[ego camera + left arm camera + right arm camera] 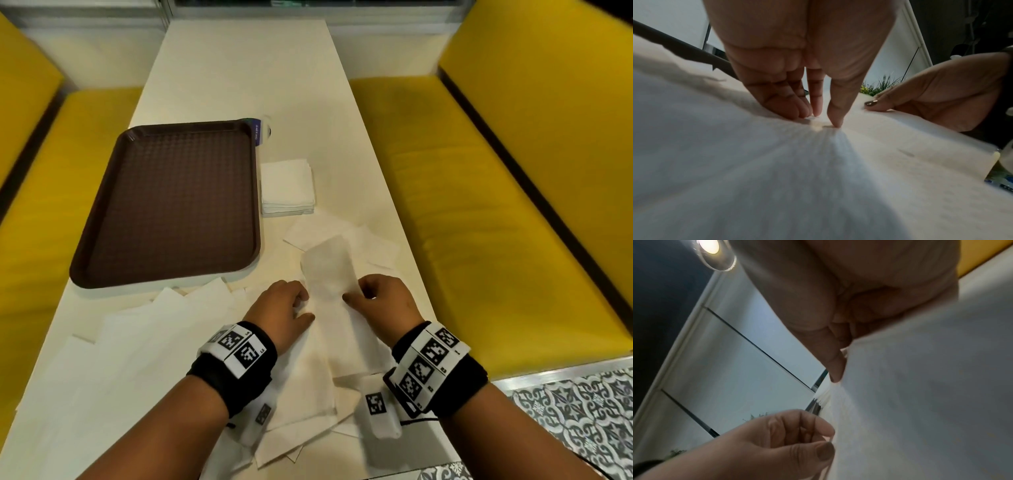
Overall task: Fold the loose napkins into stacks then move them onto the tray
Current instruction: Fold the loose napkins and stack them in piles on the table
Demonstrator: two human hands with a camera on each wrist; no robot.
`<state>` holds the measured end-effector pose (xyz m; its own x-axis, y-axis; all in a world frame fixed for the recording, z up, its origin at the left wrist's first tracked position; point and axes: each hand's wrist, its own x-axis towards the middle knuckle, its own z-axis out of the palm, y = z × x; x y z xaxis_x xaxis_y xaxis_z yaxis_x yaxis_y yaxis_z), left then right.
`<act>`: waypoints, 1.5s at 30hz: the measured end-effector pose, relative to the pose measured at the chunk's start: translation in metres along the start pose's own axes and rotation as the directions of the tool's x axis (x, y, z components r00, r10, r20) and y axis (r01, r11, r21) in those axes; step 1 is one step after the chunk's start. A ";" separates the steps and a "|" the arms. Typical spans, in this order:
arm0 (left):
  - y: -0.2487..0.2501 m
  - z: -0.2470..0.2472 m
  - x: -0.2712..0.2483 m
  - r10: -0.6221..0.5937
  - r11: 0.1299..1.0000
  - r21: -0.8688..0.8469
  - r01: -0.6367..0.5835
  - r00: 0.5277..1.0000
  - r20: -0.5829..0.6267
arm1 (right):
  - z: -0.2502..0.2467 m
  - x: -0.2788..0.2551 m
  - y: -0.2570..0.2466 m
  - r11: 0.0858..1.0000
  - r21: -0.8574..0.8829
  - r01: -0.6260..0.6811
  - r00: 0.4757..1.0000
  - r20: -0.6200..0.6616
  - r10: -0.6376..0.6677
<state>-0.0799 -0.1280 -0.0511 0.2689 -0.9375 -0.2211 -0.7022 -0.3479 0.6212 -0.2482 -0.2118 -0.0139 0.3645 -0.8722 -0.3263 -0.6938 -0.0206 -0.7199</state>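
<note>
A long white napkin (328,267), folded into a strip, stands partly lifted over the near middle of the table. My left hand (305,305) pinches its left edge and my right hand (356,296) pinches its right edge. In the left wrist view my left hand (825,121) has its thumb and fingertips down on the napkin (818,162). In the right wrist view my right hand (838,366) has its thumb on the napkin (920,386). A folded napkin stack (287,186) lies beside the brown tray (102,236), which holds nothing. Several loose napkins (137,335) are spread beneath my wrists.
The white table (239,68) runs away from me between two yellow benches (479,205). A small purple and white object (262,132) sits behind the tray's far right corner. Patterned floor tiles (565,428) show at the lower right.
</note>
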 end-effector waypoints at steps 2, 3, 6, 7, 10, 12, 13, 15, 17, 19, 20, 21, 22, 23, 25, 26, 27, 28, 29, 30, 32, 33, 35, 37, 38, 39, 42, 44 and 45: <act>0.000 -0.001 -0.002 0.003 1.000 0.003 -0.003 1.000 0.001 | -0.008 -0.004 0.000 0.998 0.022 0.060 0.997 -0.049 -0.059; 0.001 -0.003 -0.003 0.006 1.000 -0.001 -0.006 1.000 -0.005 | -0.012 -0.004 0.001 0.995 0.057 0.084 0.994 -0.069 -0.080; 0.007 -0.009 -0.006 0.004 0.998 -0.069 -0.007 0.999 -0.044 | -0.024 -0.007 0.002 0.973 0.203 0.109 0.992 -0.077 -0.095; 0.011 -0.012 -0.007 -0.012 0.988 -0.153 0.005 0.999 -0.049 | -0.027 -0.008 0.001 0.957 0.270 0.108 0.993 -0.072 -0.092; 0.024 -0.019 -0.011 -0.075 0.853 -0.517 0.064 0.997 -0.001 | -0.034 -0.010 -0.004 0.903 0.415 0.112 0.994 -0.056 -0.098; 0.032 -0.024 -0.014 -0.090 0.721 -0.689 0.072 0.996 0.010 | -0.035 -0.011 -0.009 0.875 0.470 0.118 0.993 -0.046 -0.109; 0.038 -0.028 -0.016 -0.100 0.649 -0.758 0.065 0.995 -0.001 | -0.034 -0.012 -0.012 0.860 0.498 0.116 0.993 -0.042 -0.110; 0.045 -0.037 -0.019 -0.134 0.504 -0.862 0.057 0.991 -0.012 | -0.033 -0.014 -0.017 0.834 0.539 0.116 0.993 -0.044 -0.110; 0.048 -0.045 -0.022 -0.135 0.388 -0.920 0.048 0.991 -0.005 | -0.032 -0.015 -0.021 0.824 0.554 0.124 0.992 -0.049 -0.117; 0.046 -0.051 -0.026 -0.108 0.429 -0.903 0.003 0.993 -0.048 | -0.029 -0.016 -0.025 0.818 0.559 0.137 0.990 -0.044 -0.135; 0.045 -0.052 -0.028 -0.090 0.487 -0.873 -0.027 0.993 -0.081 | -0.027 -0.017 -0.028 0.814 0.564 0.140 0.989 -0.042 -0.141; 0.042 -0.054 -0.030 -0.075 0.534 -0.844 -0.055 0.991 -0.112 | -0.026 -0.018 -0.032 0.810 0.569 0.141 0.989 -0.043 -0.142; 0.040 -0.055 -0.031 -0.070 0.560 -0.825 -0.077 0.988 -0.140 | -0.024 -0.019 -0.035 0.811 0.567 0.142 0.989 -0.047 -0.141; 0.037 -0.057 -0.031 -0.075 0.571 -0.815 -0.093 0.983 -0.165 | -0.023 -0.020 -0.037 0.818 0.556 0.149 0.988 -0.054 -0.143; 0.031 -0.061 -0.032 -0.093 0.585 -0.803 -0.116 0.974 -0.208 | -0.022 -0.021 -0.041 0.831 0.527 0.177 0.984 -0.070 -0.166; 0.029 -0.065 -0.034 -0.096 0.595 -0.793 -0.130 0.968 -0.231 | -0.022 -0.023 -0.044 0.828 0.525 0.197 0.980 -0.072 -0.187; 0.027 -0.068 -0.036 -0.089 0.601 -0.785 -0.148 0.964 -0.250 | -0.022 -0.024 -0.046 0.819 0.532 0.216 0.975 -0.070 -0.211; 0.024 -0.071 -0.037 -0.078 0.604 -0.779 -0.169 0.960 -0.269 | -0.022 -0.026 -0.050 0.805 0.546 0.233 0.969 -0.064 -0.238; 0.022 -0.074 -0.040 -0.065 0.603 -0.775 -0.191 0.956 -0.286 | -0.021 -0.028 -0.053 0.795 0.553 0.250 0.963 -0.057 -0.264; 0.020 -0.077 -0.041 -0.050 0.604 -0.768 -0.212 0.952 -0.301 | -0.020 -0.030 -0.056 0.789 0.552 0.270 0.955 -0.052 -0.291; 0.016 -0.081 -0.044 -0.018 0.620 -0.744 -0.249 0.943 -0.331 | -0.017 -0.032 -0.060 0.793 0.527 0.307 0.942 -0.049 -0.332; 0.014 -0.083 -0.046 -0.006 0.633 -0.731 -0.255 0.942 -0.334 | -0.015 -0.033 -0.062 0.798 0.513 0.316 0.939 -0.048 -0.341; 0.013 -0.088 -0.051 0.003 0.651 -0.718 -0.246 0.947 -0.322 | -0.012 -0.034 -0.065 0.811 0.485 0.327 0.936 -0.047 -0.349; 0.011 -0.092 -0.054 0.007 0.673 -0.700 -0.237 0.949 -0.315 | -0.009 -0.035 -0.068 0.823 0.456 0.340 0.933 -0.056 -0.354; 0.011 -0.094 -0.055 0.008 0.686 -0.688 -0.237 0.948 -0.319 | -0.008 -0.034 -0.069 0.828 0.439 0.349 0.931 -0.064 -0.358; 0.010 -0.096 -0.057 0.007 0.695 -0.678 -0.238 0.946 -0.325 | -0.007 -0.035 -0.070 0.835 0.417 0.360 0.929 -0.073 -0.364; 0.007 -0.102 -0.060 0.004 0.751 -0.621 -0.224 0.942 -0.335 | -0.006 -0.036 -0.072 0.847 0.350 0.400 0.914 -0.085 -0.397; 0.006 -0.107 -0.062 0.015 0.800 -0.557 -0.222 0.936 -0.352 | -0.007 -0.038 -0.075 0.848 0.306 0.432 0.900 -0.091 -0.426; 0.007 -0.109 -0.064 0.028 0.819 -0.525 -0.231 0.930 -0.366 | -0.007 -0.038 -0.077 0.850 0.283 0.444 0.895 -0.095 -0.435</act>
<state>-0.0297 -0.0694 0.0493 0.4719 -0.8774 0.0867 -0.2916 -0.0626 0.9545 -0.2133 -0.1806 0.0585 0.5694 -0.8182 0.0797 -0.2526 -0.2663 -0.9302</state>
